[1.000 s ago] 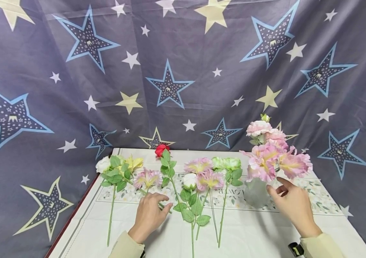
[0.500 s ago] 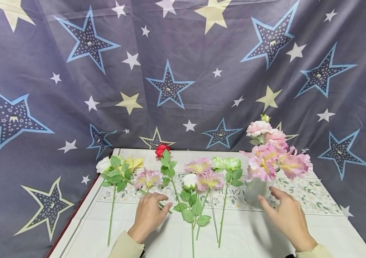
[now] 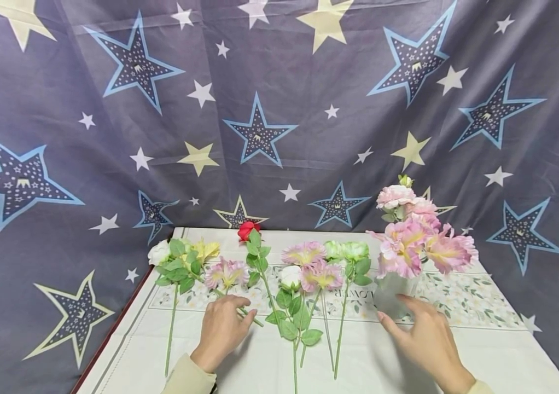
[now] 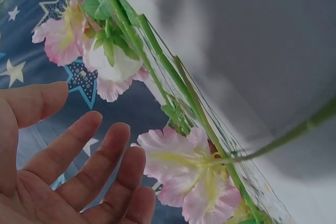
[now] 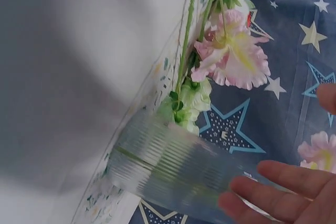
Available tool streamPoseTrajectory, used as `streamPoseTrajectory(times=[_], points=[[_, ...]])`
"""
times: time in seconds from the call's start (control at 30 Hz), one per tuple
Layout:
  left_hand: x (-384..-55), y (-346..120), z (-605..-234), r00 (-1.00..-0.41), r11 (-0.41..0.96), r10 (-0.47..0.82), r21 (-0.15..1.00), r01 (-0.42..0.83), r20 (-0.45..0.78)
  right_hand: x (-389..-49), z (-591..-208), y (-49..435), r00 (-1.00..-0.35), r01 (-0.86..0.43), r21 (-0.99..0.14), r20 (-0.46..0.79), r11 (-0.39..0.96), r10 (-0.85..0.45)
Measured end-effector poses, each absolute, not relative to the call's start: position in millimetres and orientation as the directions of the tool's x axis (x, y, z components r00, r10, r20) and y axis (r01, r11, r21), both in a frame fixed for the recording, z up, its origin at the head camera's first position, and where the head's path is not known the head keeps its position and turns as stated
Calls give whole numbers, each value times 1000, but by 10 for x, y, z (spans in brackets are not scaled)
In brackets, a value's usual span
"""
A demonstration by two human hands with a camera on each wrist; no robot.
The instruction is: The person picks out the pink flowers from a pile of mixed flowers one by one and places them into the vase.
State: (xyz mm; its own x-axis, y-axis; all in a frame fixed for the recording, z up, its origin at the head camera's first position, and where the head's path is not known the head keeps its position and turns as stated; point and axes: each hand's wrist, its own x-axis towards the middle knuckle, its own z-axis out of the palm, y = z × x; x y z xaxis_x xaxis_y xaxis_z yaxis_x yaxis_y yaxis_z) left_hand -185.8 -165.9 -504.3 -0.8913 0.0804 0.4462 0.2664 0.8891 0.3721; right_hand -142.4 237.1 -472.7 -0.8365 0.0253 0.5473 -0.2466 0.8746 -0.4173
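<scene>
A ribbed clear glass vase (image 3: 391, 298) stands at the right with several pink artificial flowers (image 3: 401, 250) in it. My right hand (image 3: 424, 339) is in front of it, fingers apart and holding nothing; in the right wrist view its fingertips overlap the upper part of the vase (image 5: 163, 161). At the left, my left hand (image 3: 222, 328) hovers by the stem of a pink-and-yellow iris-like flower (image 3: 227, 273). The left wrist view shows the fingers loosely bent, with nothing in them, beside a pink bloom (image 4: 189, 166).
Several more artificial flowers lie across the white table: a white rose (image 3: 158, 253) at far left, a red rose (image 3: 248, 230) at the back, purple-pink blooms (image 3: 320, 275) in the middle, and a green flower (image 3: 347, 250). A starry curtain (image 3: 279, 71) hangs behind.
My right hand has moved left and toward me, away from the blooms and across the front of the vase, its fingers spreading. The left hand has shifted only slightly left.
</scene>
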Motion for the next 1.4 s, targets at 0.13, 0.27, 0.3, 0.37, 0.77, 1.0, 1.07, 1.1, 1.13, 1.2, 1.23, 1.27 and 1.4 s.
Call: streamPoseTrajectory(times=[0.13,0.27,0.3,0.37,0.77,1.0,1.07,1.1,1.13,1.2,1.23,1.27,1.4], points=[[-1857,-1704,-5023,-899,907,56,355,228,434,-1408,-4769,2328,-824,-274,-395,566,877,-3],[-1873,-1776,-4995,-908,916,27,353,190,418,-1392,-4808,2305,-824,-288,-377,565,880,-28],[-1878,-1797,-4987,-910,918,17,354,179,415,-1388,-4816,2299,-825,-291,-373,564,881,-34],[-1886,-1841,-4971,-913,922,-4,355,155,409,-1377,-4830,2292,-827,-296,-365,561,883,-46],[-1941,-2049,-4914,-959,954,-40,297,47,279,-1335,-4827,2232,-821,-317,-365,567,875,-61],[-2026,-2105,-4981,-985,968,-49,251,-6,163,-1322,-4841,2222,-830,-314,-378,554,871,-59],[-2040,-2123,-5012,-987,973,-52,232,-15,154,-1317,-4852,2221,-831,-314,-380,553,870,-59],[-2044,-2131,-5026,-987,974,-53,225,-17,153,-1315,-4858,2219,-831,-315,-381,553,869,-60],[-2049,-2138,-5040,-987,975,-52,221,-18,152,-1313,-4864,2218,-831,-316,-381,553,869,-59],[-2065,-2154,-5068,-989,976,-51,217,-19,142,-1310,-4876,2216,-831,-317,-383,553,868,-59],[-2073,-2160,-5082,-989,976,-49,217,-18,138,-1310,-4881,2216,-831,-317,-384,553,867,-59],[-2081,-2164,-5095,-990,976,-48,217,-18,135,-1309,-4885,2216,-832,-316,-385,551,867,-59],[-2110,-2184,-5150,-991,979,-39,204,-12,130,-1311,-4891,2215,-836,-317,-394,545,863,-59]])
